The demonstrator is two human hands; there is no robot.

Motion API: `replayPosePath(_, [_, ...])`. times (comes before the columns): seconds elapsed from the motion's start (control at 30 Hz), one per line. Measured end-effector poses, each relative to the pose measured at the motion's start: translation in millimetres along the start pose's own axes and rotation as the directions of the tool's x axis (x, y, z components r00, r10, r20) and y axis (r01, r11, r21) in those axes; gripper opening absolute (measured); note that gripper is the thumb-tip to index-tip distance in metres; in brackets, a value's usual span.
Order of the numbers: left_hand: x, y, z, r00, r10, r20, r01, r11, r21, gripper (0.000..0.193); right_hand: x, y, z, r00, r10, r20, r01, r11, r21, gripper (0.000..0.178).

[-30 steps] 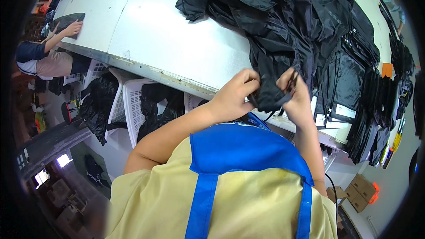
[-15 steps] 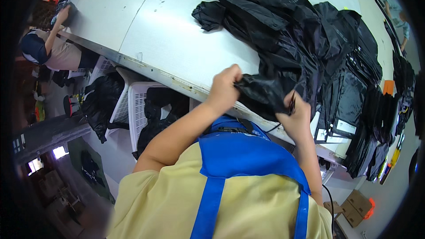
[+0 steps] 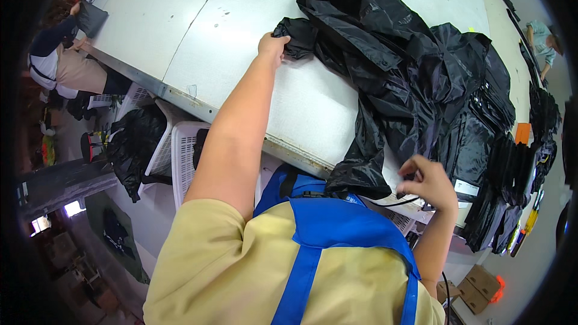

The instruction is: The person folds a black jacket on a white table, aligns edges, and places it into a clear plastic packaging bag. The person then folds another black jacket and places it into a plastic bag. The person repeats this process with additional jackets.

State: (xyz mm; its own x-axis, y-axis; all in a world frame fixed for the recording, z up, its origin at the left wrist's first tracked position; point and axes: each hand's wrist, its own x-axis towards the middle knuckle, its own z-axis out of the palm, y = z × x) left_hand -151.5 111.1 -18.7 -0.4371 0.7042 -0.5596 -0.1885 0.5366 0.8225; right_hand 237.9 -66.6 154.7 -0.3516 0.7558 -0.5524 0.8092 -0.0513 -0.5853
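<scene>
A shiny black garment (image 3: 385, 48) lies crumpled across the white table, with one end hanging over the near edge against my blue apron (image 3: 349, 222). My left hand (image 3: 274, 48), arm stretched far forward, grips the bunched cuff-like end (image 3: 299, 37) of this garment. By the table's near edge, to the right of the hanging end, my right hand (image 3: 432, 185) is raised with its fingers curled toward the thumb. Something small and dark shows between those fingers, too unclear to name.
Folded black garments in clear bags (image 3: 463, 138) are stacked at the right. An orange card (image 3: 522, 133) stands among more black pieces. White plastic baskets (image 3: 180, 150) sit below the left table edge. A co-worker (image 3: 72, 66) handles a dark packet (image 3: 92, 19) at far left; another person (image 3: 542, 42) is at far right.
My left hand has let go of the near part and moved forward to the bunched end. My right hand has come off the cloth and shifted right and nearer. The near part now hangs down.
</scene>
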Motion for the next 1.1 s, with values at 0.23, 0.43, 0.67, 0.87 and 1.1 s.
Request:
replayPosePath(0.23, [-154, -11, -10, 0.381, 0.850, 0.363, -0.879, 0.454, -0.142, 0.038, 76, -36, 50, 0.963, -0.043, -0.266, 0.236, 0.612, 0.754, 0.057])
replayPosePath(0.43, [-229, -34, -31, 0.181, 0.741, 0.647, -0.940, 0.323, -0.107, 0.051, 100, -42, 78, 0.953, -0.098, -0.288, 0.300, 0.155, 0.941, 0.080])
replayPosePath(0.67, [-218, -37, -37, 0.571, 0.267, 0.777, -0.214, 0.961, -0.173, 0.074, 71, -33, 75, 0.933, -0.132, -0.336, 0.346, 0.062, 0.936, 0.076])
replayPosePath(0.87, [-225, -6, -24, 0.337, 0.401, 0.852, -0.268, 0.908, -0.321, 0.028, 70, -3, 79, 0.956, -0.164, -0.245, 0.145, -0.464, 0.874, 0.045])
replayPosePath(1.1, [-240, 27, -5, 0.385, 0.404, 0.830, -0.074, 0.910, -0.408, 0.040, 58, -14, 86, 0.960, -0.159, -0.232, 0.078, -0.643, 0.762, 0.035])
